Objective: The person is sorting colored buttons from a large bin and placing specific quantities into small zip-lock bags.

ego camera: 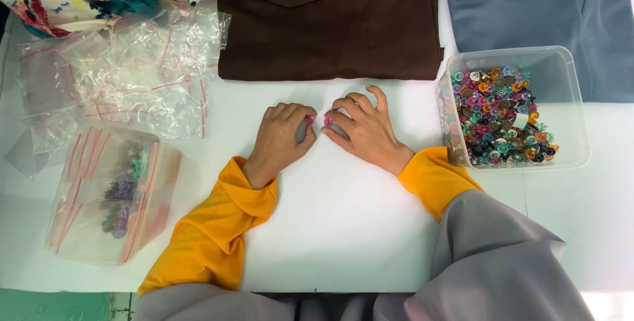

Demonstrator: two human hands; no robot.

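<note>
Hands at a white worktop [343, 228], pictured from above. Brown garment [330, 24] and blue-grey garment [541, 24] folded at the far edge, both cut off by the frame; heap of clear zip bags [132, 76] at left; lidded tub [112, 195] of filled bags nearer; open clear tub [522, 106] of mixed coloured buttons at right. Left hand [281, 139] and right hand [363, 129] close together, each pinched shut on a small pink button [308, 121], [327, 122] beside a scrap of clear plastic [338, 129]. Judged light, hard, smooth and prone to slip or roll; best held by the rim between fingertips. Shape of the buttons too small to make out; fingertips partly hidden.
</note>
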